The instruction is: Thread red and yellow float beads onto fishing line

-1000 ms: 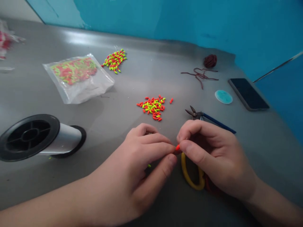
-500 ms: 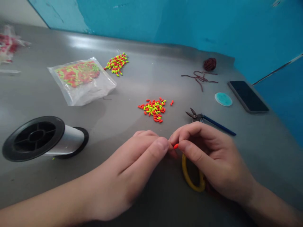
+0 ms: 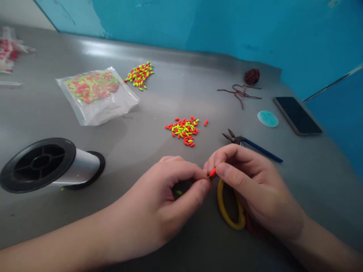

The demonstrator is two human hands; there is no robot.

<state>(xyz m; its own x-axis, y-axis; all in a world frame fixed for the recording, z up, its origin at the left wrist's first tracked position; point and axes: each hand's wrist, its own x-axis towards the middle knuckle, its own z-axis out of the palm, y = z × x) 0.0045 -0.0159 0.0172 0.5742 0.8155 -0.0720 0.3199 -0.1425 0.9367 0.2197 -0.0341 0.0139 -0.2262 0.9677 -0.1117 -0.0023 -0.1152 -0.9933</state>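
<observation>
right hand [image 3: 256, 187] pinches orange oval bead [image 3: 212, 172] between thumb and forefinger, left hand [image 3: 161, 200] pinched shut at bead's end, what it holds too fine to tell, both below loose bead pile [image 3: 183, 131].

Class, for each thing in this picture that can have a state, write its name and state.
Right hand, pinching orange bead
Left hand, curled, fingertips at bead
Fishing-line spool, lying on its side
Plastic bag, holding beads
Blue-handled pliers, jaws open
Phone, face up, screen dark
</observation>
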